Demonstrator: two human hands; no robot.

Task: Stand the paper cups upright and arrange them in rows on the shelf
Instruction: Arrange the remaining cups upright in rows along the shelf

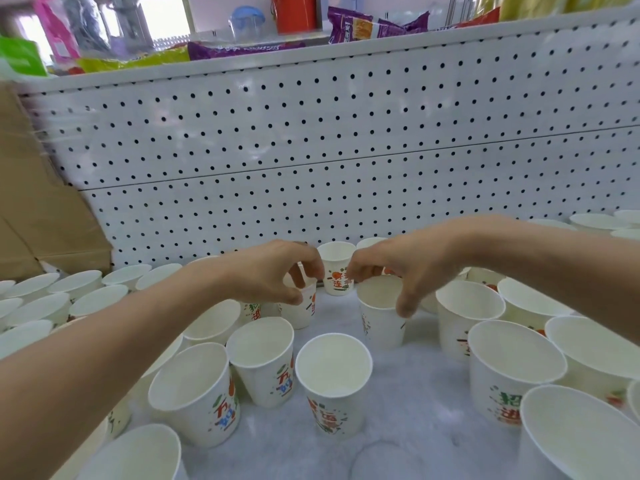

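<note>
Several white paper cups with orange and green print stand upright on the white shelf [408, 403]. My left hand [273, 271] pinches the rim of one cup [304, 311] in the middle of the shelf, thumb in front and fingers behind. My right hand [394, 268] reaches over the mouth of a neighbouring cup [379, 323]; its curled fingers are at the far rim and its thumb hangs down the near side. Between the two hands a small cup [337, 263] stands against the back panel. Nearer to me stand three more cups [332, 382], [263, 355], [194, 393].
A white pegboard panel [346, 140] closes the back of the shelf. Packed cups fill the left side [69, 299] and the right side [519, 368]. A brown cardboard box [31, 209] leans at the far left. Snack bags [367, 26] lie on the shelf above.
</note>
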